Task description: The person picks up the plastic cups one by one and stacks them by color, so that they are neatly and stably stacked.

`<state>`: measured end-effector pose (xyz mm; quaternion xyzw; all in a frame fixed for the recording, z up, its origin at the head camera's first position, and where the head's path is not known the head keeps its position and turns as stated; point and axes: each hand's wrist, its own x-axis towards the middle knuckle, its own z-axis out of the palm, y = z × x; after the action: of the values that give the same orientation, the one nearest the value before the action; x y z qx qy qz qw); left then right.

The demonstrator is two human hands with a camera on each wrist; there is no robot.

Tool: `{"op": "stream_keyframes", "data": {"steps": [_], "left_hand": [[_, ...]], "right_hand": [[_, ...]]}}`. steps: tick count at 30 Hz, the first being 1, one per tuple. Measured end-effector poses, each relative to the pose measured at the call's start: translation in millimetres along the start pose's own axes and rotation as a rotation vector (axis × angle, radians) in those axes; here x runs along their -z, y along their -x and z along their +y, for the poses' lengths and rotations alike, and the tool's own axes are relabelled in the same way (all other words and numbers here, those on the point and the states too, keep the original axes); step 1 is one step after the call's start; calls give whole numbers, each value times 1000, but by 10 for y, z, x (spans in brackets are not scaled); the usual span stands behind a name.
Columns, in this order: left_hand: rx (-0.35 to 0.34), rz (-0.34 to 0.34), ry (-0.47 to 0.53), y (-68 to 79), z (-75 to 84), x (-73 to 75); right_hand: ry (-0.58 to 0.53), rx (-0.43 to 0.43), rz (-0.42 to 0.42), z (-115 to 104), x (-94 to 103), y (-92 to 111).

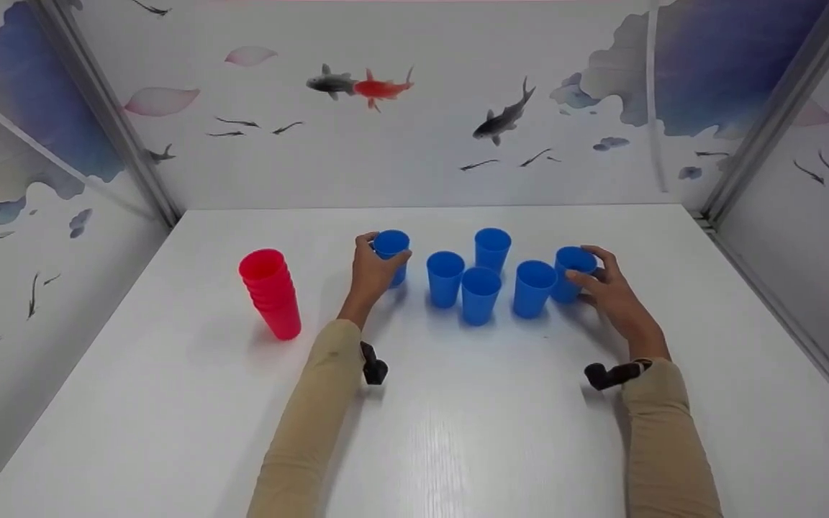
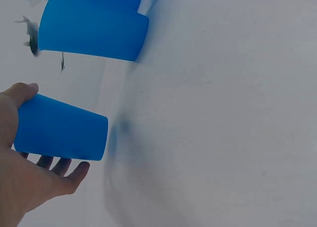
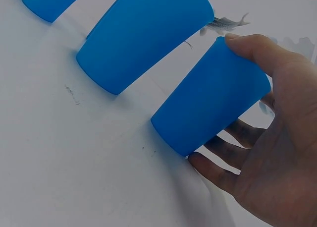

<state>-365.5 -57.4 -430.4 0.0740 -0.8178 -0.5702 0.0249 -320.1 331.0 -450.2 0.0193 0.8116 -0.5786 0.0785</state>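
Head view first: white worktop (image 1: 458, 432), with a row of blue plastic cups nearer its far edge than its near one. The left hand (image 1: 373, 277) has the left-hand cup (image 1: 391, 243) pinched between thumb and fingers, left of the middle and pretty close to that far edge. Over toward the right edge, the right hand (image 1: 619, 302) grips the right-hand cup (image 1: 564, 290) much the same way. Four more blue cups (image 1: 481, 296) sit upright between the two hands, mouths up, kinda bunched together. A stack of red cups (image 1: 274, 302) stands on its own toward the left edge. Both sleeves (image 1: 314, 403) are tan, and the wall (image 1: 386, 180) past the far edge has painted fish on it.

Left wrist cam: thumb up by the rim on one side of the cup, fingers bent along the other. Can't really tell whether its base is touching the worktop. Another blue cup is near it.

Right wrist cam: thumb hooked at the rim, fingers round the opposite side, next blue cup just beside.
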Motion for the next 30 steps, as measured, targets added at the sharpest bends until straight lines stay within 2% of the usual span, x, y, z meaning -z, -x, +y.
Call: {"op": "stream_keyframes", "data": {"steps": [4, 10, 15, 19, 22, 30], "left_hand": [[-31, -17, 1, 10, 95, 13], [-60, -53, -4, 40, 330, 25], [-71, -86, -4, 74, 566, -1], [-93, -118, 0, 122, 755, -66], [-116, -143, -8, 178, 893, -128], [-164, -217, -11, 326, 1223, -342]], "right_hand": [[3, 22, 5, 11, 0, 9], [2, 35, 13, 61, 9, -26], [-9, 21, 4, -46, 3, 58], [-14, 16, -6, -179, -20, 175], [-12, 14, -11, -209, -31, 192], [6, 17, 1, -15, -17, -2]]}}
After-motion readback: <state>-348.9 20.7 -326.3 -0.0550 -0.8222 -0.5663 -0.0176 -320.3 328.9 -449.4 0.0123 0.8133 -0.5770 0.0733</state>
